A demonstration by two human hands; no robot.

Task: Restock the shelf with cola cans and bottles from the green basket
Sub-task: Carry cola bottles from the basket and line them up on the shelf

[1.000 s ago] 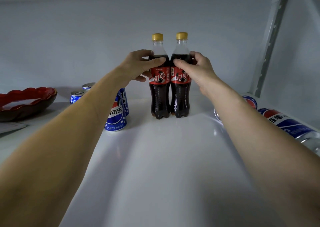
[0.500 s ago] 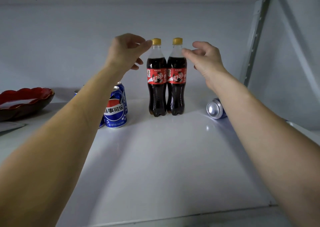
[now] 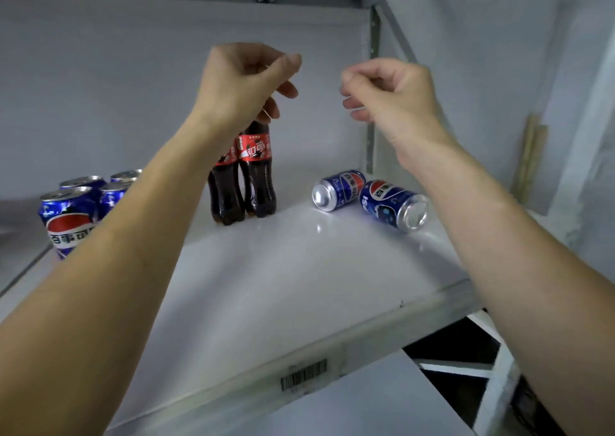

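Both hands are off the bottles now. A second ago each hand gripped one bottle at the label; half a second ago the fingers had spread and lifted clear; now our left hand (image 3: 244,83) and right hand (image 3: 387,94) hover above the shelf (image 3: 283,269), fingers loosely curled, holding nothing. We read that as the bottle placement done and the hands pulling back, probably toward the green basket, which is not in view.

The view has also swung, so the shelf's front edge with its barcode tag (image 3: 303,375) and the two tipped cans show fully.

Where things sit, relative to the fingers:
- Two cola bottles (image 3: 248,182), upright, touching side by side, directly below the left fingers (image 3: 283,88); their caps are hidden behind that hand.
- Two blue cans lying on their sides (image 3: 369,197), touching, below the right fingers (image 3: 354,103) and a little outward from them.
- Upright blue cans (image 3: 71,216), far out to the left of the left fingers, partly behind our forearm.

Count:
- Bottles: 2, standing.
- Cans lying down: 2.
- Cans upright: at least 4 tops visible; more may be hidden by the arm.

Judgement: the tipped cans likely still need standing up, and they may roll.
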